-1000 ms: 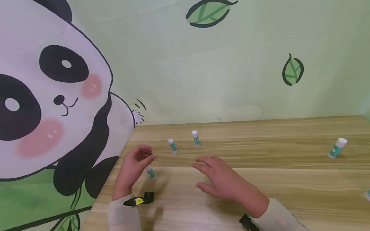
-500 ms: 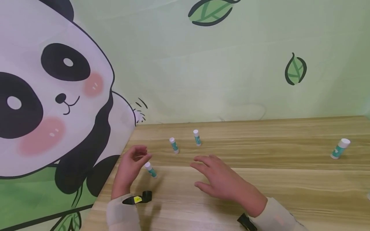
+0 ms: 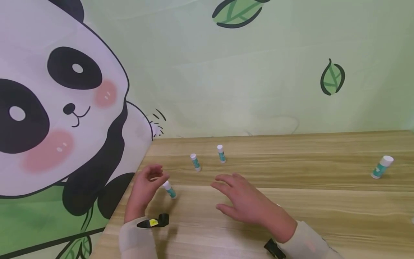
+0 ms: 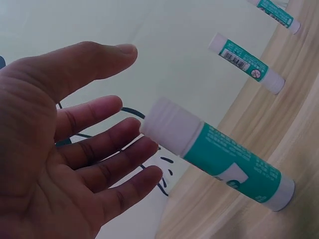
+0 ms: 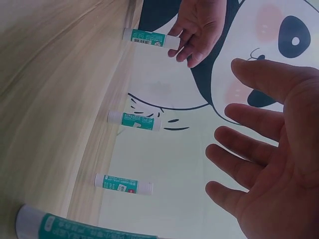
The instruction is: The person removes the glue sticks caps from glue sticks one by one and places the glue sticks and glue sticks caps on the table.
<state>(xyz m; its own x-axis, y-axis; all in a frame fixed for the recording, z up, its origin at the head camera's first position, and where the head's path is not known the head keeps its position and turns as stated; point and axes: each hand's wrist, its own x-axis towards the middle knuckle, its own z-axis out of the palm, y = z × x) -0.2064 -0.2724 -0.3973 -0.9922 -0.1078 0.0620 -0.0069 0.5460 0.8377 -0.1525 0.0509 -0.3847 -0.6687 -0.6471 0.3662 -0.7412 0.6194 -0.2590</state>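
A glue stick with a white cap and teal label [image 3: 169, 190] stands upright just right of my left hand [image 3: 143, 189]. In the left wrist view that hand's fingers curve loosely beside the cap of the glue stick [image 4: 234, 164], holding nothing. My right hand [image 3: 244, 198] hovers above the middle of the table, fingers spread and palm turned left. Close to the right wrist camera, another glue stick [image 5: 84, 230] is cut off by the lower edge. Two more, one glue stick [image 3: 195, 162] and a farther glue stick [image 3: 221, 154], stand behind the hands.
One glue stick [image 3: 382, 167] stands far right on the wooden table [image 3: 323, 154]. A white sliver [image 3: 412, 220] shows at the right edge. Behind the table hangs a green cloth [image 3: 258, 79] with a panda print; the table's left edge runs beside my left arm.
My left hand has drawn slightly left, uncovering more of the near glue stick's cap. The right hand has shifted slightly left. The view has drifted a little; the standing glue sticks stay put.
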